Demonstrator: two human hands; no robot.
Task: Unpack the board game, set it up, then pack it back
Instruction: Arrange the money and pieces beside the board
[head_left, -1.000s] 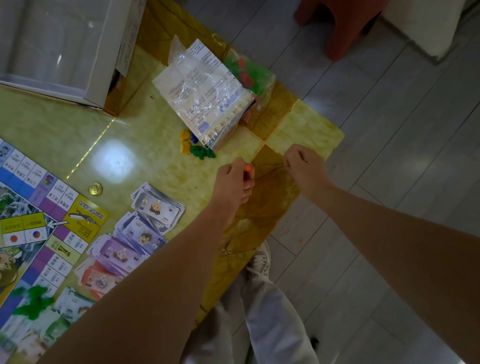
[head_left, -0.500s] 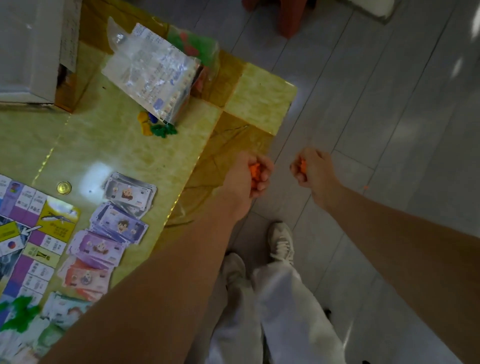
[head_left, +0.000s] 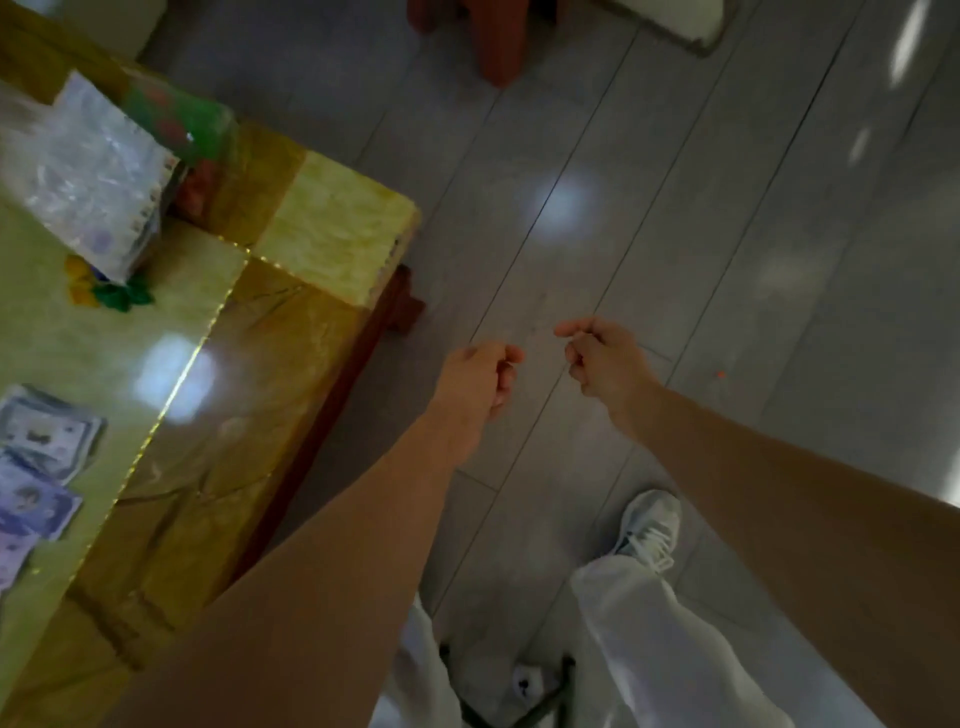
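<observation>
Floor (head_left: 675, 208), beneath the left hand (head_left: 478, 374) and right hand (head_left: 605, 358): pale grey planks with dark seams. Speck (head_left: 720, 373), right of the right hand: orange. Table (head_left: 332, 228), left of the left hand: marbled yellow-green and golden-brown squares, gold trim line, red-brown edge. Banknotes (head_left: 36, 467), far left: purple and blue-grey. Clear bag (head_left: 88, 176), beyond and left: transparent over white print. Green bag (head_left: 176, 119), behind it: green with red pieces. Pieces (head_left: 114, 291): yellow, blue, green. Trousers (head_left: 649, 649), nearer than the hands: white. Shoe (head_left: 649, 525): white-grey. Stool (head_left: 488, 36), beyond the hands: red-brown.
</observation>
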